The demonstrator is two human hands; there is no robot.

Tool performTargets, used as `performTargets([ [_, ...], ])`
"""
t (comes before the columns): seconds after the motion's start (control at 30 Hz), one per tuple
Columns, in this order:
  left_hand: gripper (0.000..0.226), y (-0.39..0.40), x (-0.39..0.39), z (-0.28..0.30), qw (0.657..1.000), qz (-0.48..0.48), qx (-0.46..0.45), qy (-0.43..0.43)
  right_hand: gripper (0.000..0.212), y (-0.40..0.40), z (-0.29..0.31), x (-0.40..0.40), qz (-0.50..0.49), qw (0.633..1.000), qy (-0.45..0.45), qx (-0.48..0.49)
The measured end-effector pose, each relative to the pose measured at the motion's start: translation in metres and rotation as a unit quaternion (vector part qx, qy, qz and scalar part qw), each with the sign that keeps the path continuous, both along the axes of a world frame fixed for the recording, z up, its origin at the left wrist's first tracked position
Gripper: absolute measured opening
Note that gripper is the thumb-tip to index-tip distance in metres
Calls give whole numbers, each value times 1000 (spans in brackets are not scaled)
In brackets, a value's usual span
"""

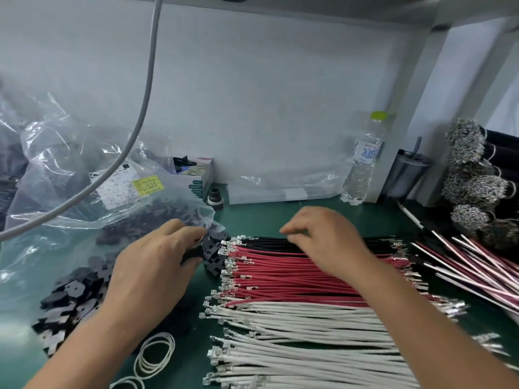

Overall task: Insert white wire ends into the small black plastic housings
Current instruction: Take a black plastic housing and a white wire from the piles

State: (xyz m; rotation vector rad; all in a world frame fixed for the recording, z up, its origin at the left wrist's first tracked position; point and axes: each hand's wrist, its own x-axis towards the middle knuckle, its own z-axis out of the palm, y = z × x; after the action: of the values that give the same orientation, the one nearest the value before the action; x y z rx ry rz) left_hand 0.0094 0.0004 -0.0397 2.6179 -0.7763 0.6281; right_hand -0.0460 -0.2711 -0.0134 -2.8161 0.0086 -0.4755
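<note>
Head view looked down on a green mat (269,217). Nearest, at six o'clock, lay the white wires (309,338), side by side with metal terminals at their left ends; white rubber bands (156,353) sat at seven o'clock. Beyond them, toward the centre, lay red wires (280,273) and then black wires (269,242). The left hand (153,265), at nine o'clock of centre, had its fingers curled around a black housing (193,252), with more black housings (214,255) piled just beside its fingertips and others spilled at eight o'clock. The right hand (323,237) hovered over the black wires, fingers bent downward; blur hid whether it pinched anything. A clear plastic bag (70,175) at ten o'clock held more dark parts and bore a white label with a yellow sticker (147,183); the print was mostly unreadable, though "70-58320300" could be made out. A small open carton (196,175) stood behind the bag. At one o'clock stood a water bottle (362,164) with a green cap and a blue-lettered label, and beside it a grey tumbler (407,175). Bundles of terminated wire (471,175) were stacked at two o'clock.
</note>
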Motion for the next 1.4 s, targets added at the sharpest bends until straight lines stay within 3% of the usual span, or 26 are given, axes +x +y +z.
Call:
performTargets([
  [0.13,30,-1,1,-5,997,-41,-71,-16,26,9,-18,33,-19,997,70,-4],
  [0.3,31,-7,-5,-5,990,-67,-124,-11,9,5,-15,38,-29,995,87,33],
  [0.47,24,-8,-9,-4,985,-75,-158,4,4,9,-9,29,-10,1000,12,2],
  [0.57,21,-10,-10,-6,970,-65,-222,67,7,10,-5,22,-4,998,-60,-33],
  [0.6,21,-11,-11,-7,953,-67,-271,116,8,9,-3,20,1,995,-88,-48],
  [0.67,18,-13,-14,-6,885,-95,-386,245,8,9,4,18,11,986,-151,-67],
  [0.7,19,-14,-17,-4,846,-111,-431,293,8,8,9,18,9,982,-178,-56],
  [0.77,21,-16,-20,-2,807,-124,-473,331,10,7,24,24,-4,976,-218,10],
  [0.87,21,-18,-23,1,800,-129,-477,339,14,4,48,28,-14,963,-227,146],
  [0.97,21,-17,-24,1,813,-124,-463,329,16,3,74,20,-4,948,-256,191],
  [1.1,23,-18,-24,2,812,-121,-468,326,16,16,94,-10,57,940,-323,95],
  [1.23,21,-19,-28,7,793,-133,-484,345,18,42,36,-46,109,952,-283,-34],
  [1.4,19,-22,-33,9,782,-155,-481,365,20,41,-14,-56,96,958,-269,12],
])
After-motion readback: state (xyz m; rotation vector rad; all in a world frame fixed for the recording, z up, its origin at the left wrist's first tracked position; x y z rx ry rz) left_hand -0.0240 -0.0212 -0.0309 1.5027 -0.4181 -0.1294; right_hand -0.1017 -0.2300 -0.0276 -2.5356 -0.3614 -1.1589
